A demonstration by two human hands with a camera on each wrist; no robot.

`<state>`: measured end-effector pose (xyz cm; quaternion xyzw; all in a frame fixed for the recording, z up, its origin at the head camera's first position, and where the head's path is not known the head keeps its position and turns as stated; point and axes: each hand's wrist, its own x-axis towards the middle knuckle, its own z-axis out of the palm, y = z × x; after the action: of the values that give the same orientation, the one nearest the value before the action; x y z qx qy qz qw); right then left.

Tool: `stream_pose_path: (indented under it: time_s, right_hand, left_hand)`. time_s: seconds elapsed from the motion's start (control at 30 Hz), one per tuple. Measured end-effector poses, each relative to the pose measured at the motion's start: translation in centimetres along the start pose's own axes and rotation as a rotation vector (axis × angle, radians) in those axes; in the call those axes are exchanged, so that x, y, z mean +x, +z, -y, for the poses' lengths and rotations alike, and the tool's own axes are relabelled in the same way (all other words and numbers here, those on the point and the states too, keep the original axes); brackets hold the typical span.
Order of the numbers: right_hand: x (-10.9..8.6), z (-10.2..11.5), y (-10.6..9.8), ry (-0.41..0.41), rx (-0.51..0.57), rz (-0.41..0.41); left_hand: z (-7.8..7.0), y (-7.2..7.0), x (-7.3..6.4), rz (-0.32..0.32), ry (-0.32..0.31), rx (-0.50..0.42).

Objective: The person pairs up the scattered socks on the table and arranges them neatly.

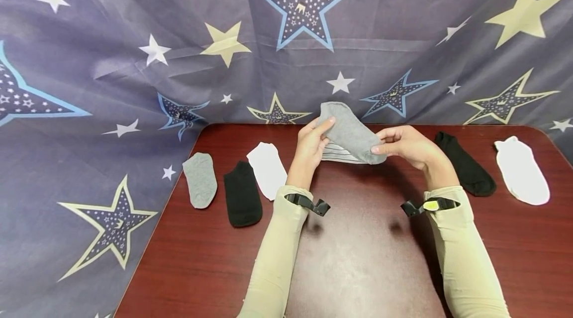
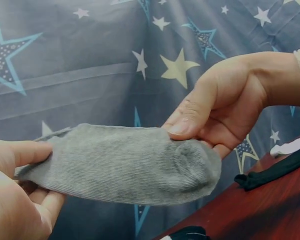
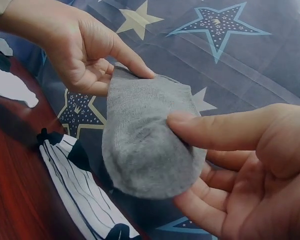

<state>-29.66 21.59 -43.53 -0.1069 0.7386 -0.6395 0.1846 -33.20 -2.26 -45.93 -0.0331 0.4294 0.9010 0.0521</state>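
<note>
A grey ankle sock [image 1: 349, 131] is held up above the far edge of the table, stretched between both hands. The left hand [image 1: 310, 146] pinches its cuff end, thumb on the near side. At the toe end, the right hand [image 1: 409, 146] pinches the fabric between thumb and fingers. Below the grey sock lies a white sock with dark stripes [image 3: 85, 190], partly hidden in the head view; its black heel and toe patches show in the right wrist view.
On the table's left lie another grey sock [image 1: 200, 180], a black sock [image 1: 242, 194] and a white sock [image 1: 267, 170]. To the right lie a black sock [image 1: 465, 164] and a white sock [image 1: 522, 170]. A star-patterned cloth [image 1: 286, 74] hangs behind the reddish table [image 1: 358, 263].
</note>
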Motion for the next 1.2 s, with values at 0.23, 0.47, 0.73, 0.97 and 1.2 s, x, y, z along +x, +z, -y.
stream_pose_path:
  time_s: [0.23,0.47,0.73,0.97,1.2]
  right_hand:
    - [-0.2,0.3,-0.4,0.054,-0.022,-0.095]
    - [-0.2,0.7,-0.5,0.04,0.099,-0.12]
    - [-0.1,0.6,-0.3,0.05,0.176,-0.13]
    - [0.0,0.4,-0.6,0.059,0.201,-0.118]
    - [-0.2,0.2,-0.9,0.056,0.242,-0.05]
  left_hand:
    - [-0.6,-0.5,0.1,-0.009,0.004,0.104]
    - [-1.4,-1.1,0.0,-0.008,-0.022,0.235]
    - [-2.6,-1.9,-0.5,0.02,-0.05,0.366]
    - [-3.4,-2.6,-0.5,0.07,-0.099,0.482]
    - [-3.7,-3.4,-0.5,0.082,-0.13,0.58]
